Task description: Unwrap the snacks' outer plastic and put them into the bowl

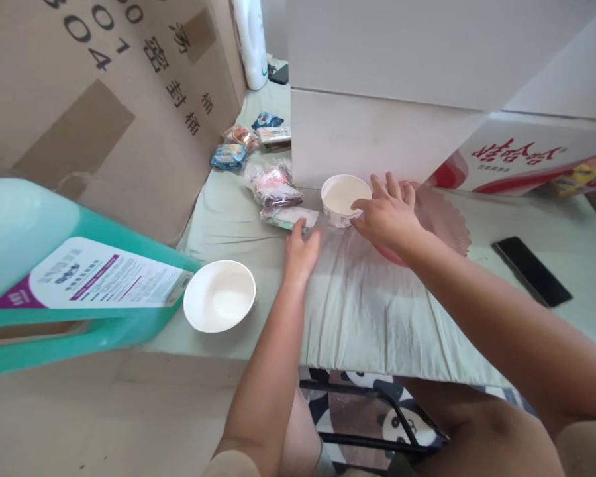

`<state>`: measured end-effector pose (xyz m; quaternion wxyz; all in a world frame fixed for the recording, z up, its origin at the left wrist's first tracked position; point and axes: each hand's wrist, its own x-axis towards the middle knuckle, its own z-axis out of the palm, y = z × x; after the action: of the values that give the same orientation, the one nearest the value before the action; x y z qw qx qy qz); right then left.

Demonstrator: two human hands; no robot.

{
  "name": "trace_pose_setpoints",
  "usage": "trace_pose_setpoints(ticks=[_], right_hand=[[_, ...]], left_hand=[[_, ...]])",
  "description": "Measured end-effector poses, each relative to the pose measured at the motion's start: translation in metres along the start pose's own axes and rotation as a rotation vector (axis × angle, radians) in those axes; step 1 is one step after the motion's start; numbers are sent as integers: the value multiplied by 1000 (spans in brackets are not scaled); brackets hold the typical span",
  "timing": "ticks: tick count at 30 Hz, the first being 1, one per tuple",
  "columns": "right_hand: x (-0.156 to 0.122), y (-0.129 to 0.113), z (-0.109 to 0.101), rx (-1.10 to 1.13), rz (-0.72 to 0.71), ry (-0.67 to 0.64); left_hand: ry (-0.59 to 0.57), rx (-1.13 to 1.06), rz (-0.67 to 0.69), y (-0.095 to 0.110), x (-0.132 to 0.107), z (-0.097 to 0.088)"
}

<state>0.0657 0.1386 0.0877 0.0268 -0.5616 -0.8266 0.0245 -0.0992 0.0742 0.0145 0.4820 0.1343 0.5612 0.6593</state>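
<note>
A white paper bowl (335, 195) stands against the white box. My right hand (390, 215) is at its near right rim, the thumb outside and the index finger over the edge, pinching it; the other fingers are spread. My left hand (302, 255) is open, thumb and fingers apart, just in front of a flat clear-wrapped packet (283, 216); whether it touches the packet I cannot tell. Behind that packet lies a clear-wrapped pinkish packet (273, 182). A second white paper bowl (223, 295) sits near the table's front edge, left of my left forearm.
A large green jug (124, 218) leans in at left, before a cardboard box (144, 132). Small snack packets (230, 156) lie further back, near a white bottle (252, 46). A pink fluted dish (444, 222) is partly under my right arm. A phone (531, 270) lies right.
</note>
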Motion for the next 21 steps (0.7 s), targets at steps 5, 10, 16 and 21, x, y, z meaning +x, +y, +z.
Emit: trace_pose_setpoints(ticks=[5, 10, 16, 21], right_hand=[[-9, -21, -4, 4, -141, 140], [-40, -47, 11, 172, -334, 191], [-62, -60, 47, 650, -193, -74], [-31, -74, 62, 1184, 60, -292]], left_hand=[[-59, 561, 137, 7, -11, -13], [-96, 562, 131, 12, -41, -42], [-199, 238, -31, 24, -69, -72], [-231, 98, -26, 27, -82, -73]])
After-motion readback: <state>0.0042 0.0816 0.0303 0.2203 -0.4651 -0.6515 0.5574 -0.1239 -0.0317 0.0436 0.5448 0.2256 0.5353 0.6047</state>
